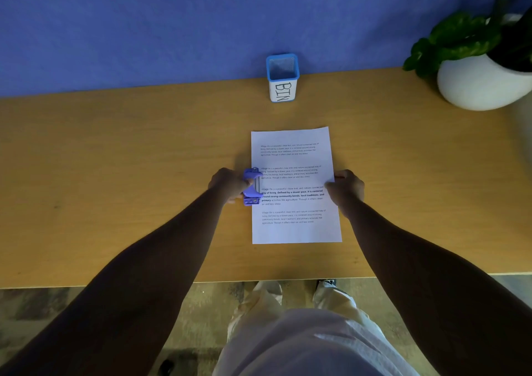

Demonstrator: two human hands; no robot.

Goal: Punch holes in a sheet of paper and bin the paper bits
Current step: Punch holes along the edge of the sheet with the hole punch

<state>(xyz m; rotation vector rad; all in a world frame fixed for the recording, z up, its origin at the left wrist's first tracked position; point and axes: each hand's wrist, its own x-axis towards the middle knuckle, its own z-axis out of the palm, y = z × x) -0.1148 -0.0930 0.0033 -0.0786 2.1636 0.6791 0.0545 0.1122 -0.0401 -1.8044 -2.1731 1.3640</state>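
Note:
A white printed sheet of paper (295, 185) lies flat on the wooden desk (144, 159), its long side running away from me. A purple hole punch (252, 186) sits over the middle of the sheet's left edge. My left hand (229, 184) is wrapped around the punch from the left. My right hand (347, 188) pinches the sheet's right edge at mid height. A small blue mesh cup labelled BIN (282, 78) stands upright at the back of the desk, straight beyond the sheet. No loose paper bits are visible.
A white pot with a green plant (483, 81) stands at the back right corner. A blue wall (172, 24) rises directly behind the desk. The desk's near edge runs below my forearms, with my legs and the floor beneath.

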